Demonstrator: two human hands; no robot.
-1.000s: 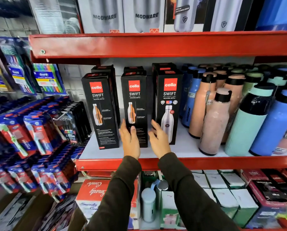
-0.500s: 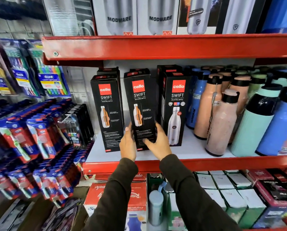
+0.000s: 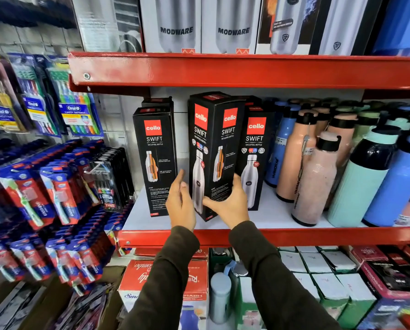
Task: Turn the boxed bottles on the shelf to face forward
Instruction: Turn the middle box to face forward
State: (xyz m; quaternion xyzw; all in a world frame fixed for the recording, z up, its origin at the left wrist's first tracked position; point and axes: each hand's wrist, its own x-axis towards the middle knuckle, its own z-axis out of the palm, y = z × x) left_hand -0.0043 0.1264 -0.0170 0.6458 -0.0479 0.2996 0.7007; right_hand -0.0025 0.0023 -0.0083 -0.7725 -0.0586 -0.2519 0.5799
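Head view: middle box (image 3: 213, 151) on the red shelf (image 3: 294, 236), turned corner-forward between two boxed neighbours. Right hand (image 3: 230, 206) clasped round its lower corner, left hand (image 3: 181, 206) loose and spread just beside the other face, apparently not gripping. Tall and narrow, so likely to tip or knock the right box (image 3: 255, 160) if swung carelessly.

Loose bottles (image 3: 316, 177) in pink, blue and mint stood crowded at the right of the red shelf (image 3: 318, 236). Toothbrush packs (image 3: 44, 194) hung in rows at the left. Modware boxes (image 3: 204, 25) lined the shelf above, and white cartons (image 3: 318, 267) sat below.
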